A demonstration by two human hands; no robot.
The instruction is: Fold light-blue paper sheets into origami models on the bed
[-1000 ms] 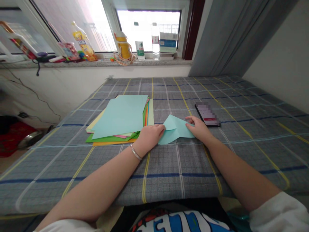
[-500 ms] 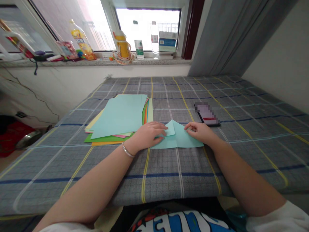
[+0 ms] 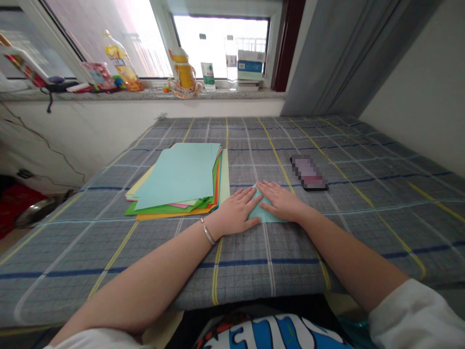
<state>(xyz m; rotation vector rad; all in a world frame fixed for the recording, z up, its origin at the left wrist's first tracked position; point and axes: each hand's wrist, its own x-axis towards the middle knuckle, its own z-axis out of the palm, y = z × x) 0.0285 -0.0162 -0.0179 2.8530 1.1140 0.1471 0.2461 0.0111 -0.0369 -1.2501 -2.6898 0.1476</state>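
Observation:
A folded light-blue sheet of paper (image 3: 267, 215) lies on the checked cloth, mostly covered by both hands. My left hand (image 3: 238, 211) rests flat on its left part, fingers spread and pointing up and right. Across the paper's upper right, my right hand (image 3: 281, 200) lies flat too, its fingertips near the top point. The two hands nearly meet over the middle. Left of them is a stack of coloured paper (image 3: 178, 174), a light-blue sheet on top and green, orange and yellow edges showing beneath.
A phone (image 3: 308, 173) lies to the right, beyond my right hand. Along the windowsill (image 3: 145, 94) stand a yellow drink bottle (image 3: 122, 63), a yellow cup (image 3: 184, 70), clear bottles and some boxes (image 3: 250, 65). The checked cloth (image 3: 363, 194) covers the whole surface.
My right hand has moved left and flattened onto the paper, its fingers now stretched out. My left hand has shifted slightly right and down. Less of the folded paper shows.

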